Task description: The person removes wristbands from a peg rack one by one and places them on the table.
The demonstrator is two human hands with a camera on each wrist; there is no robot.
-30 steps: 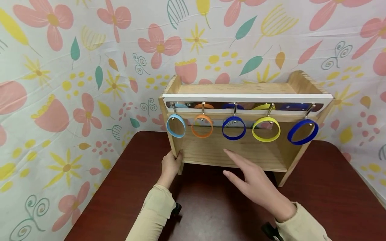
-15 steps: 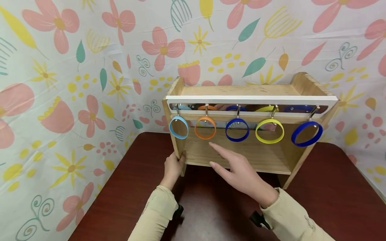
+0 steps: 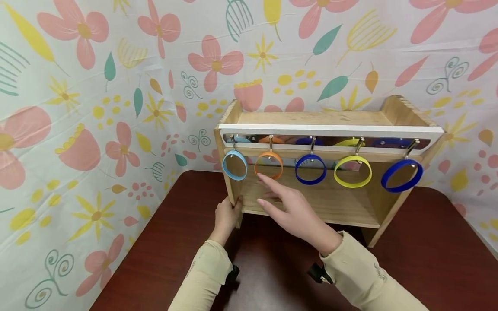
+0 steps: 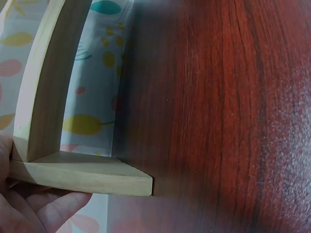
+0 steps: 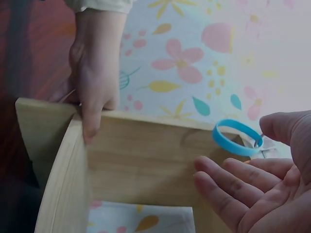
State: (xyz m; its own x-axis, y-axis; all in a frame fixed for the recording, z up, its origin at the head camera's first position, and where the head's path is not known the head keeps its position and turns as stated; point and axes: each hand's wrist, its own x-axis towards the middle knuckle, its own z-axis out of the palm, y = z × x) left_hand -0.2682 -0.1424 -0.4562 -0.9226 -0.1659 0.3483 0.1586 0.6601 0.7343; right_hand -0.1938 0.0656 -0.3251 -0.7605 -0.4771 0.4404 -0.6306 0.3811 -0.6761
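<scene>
A small wooden shelf rack [image 3: 327,203] stands on the table. My left hand [image 3: 225,219] grips the lower part of its left side panel, thumb on the inner face; the left wrist view shows fingers under the wooden foot [image 4: 87,179]. From hooks on the rack's front rail [image 3: 330,128] hang silicone wristbands: light blue [image 3: 235,178], orange [image 3: 281,163], dark blue [image 3: 311,182], yellow [image 3: 352,185] and another dark blue [image 3: 394,189]. My right hand [image 3: 297,214] is held before the rack, fingers extended and holding nothing, fingertips near the orange band. Whether they touch it I cannot tell.
The dark red-brown table [image 3: 155,250] extends around the rack. Behind it and to the left hangs a white flower-patterned cloth [image 3: 148,99]. The rack's raised side panel [image 3: 404,111] stands above its top shelf at the right.
My right hand has moved left and slightly up, from below the middle dark blue wristband toward the orange one. My left hand keeps its grip. The whole scene has shifted slightly rightward in the head view.
</scene>
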